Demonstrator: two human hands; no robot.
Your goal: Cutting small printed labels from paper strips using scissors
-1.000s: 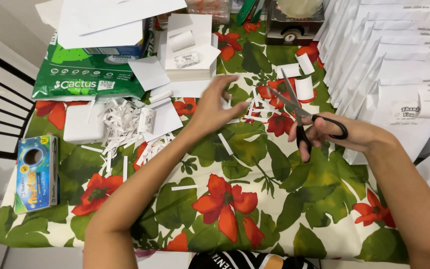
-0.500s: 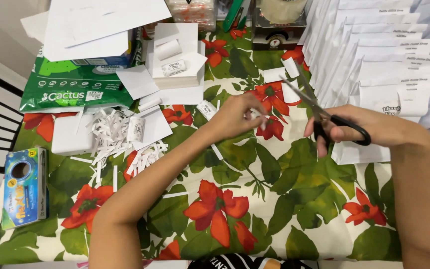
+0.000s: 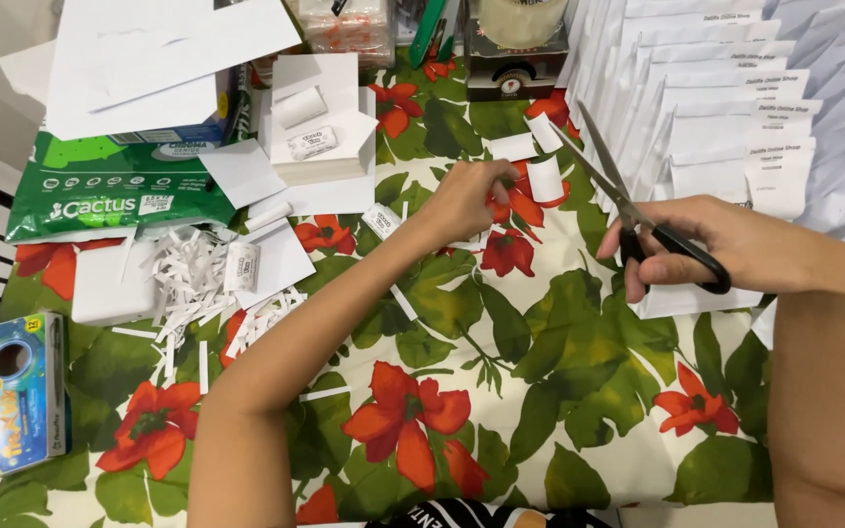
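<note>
Your right hand (image 3: 735, 249) had a closed grip through the black loops of the steel-bladed scissors (image 3: 638, 210); the blades stood slightly parted, tips aimed up and left, clear of the desk (image 3: 559, 391) with its red-flower and green-leaf cloth. Your left hand (image 3: 466, 200) was curled down over the cloth, fingertips pinched near the small white paper rectangles (image 3: 530, 161) lying mid-desk; I couldn't tell whether it actually held one. The hands were well apart, scissors to the right of the rectangles.

Left of your forearm sat a heap of thin white paper strips (image 3: 193, 288), beside a flat white paper pad (image 3: 110, 284). Above that lay a green wrapped ream of paper (image 3: 119, 191) with loose white sheets (image 3: 149, 59) on top. A fanned row of white envelopes with printed labels (image 3: 726, 117) ran along the right side, near the scissor blades. A blue box with a round window (image 3: 17, 391) sat at the left edge.
</note>
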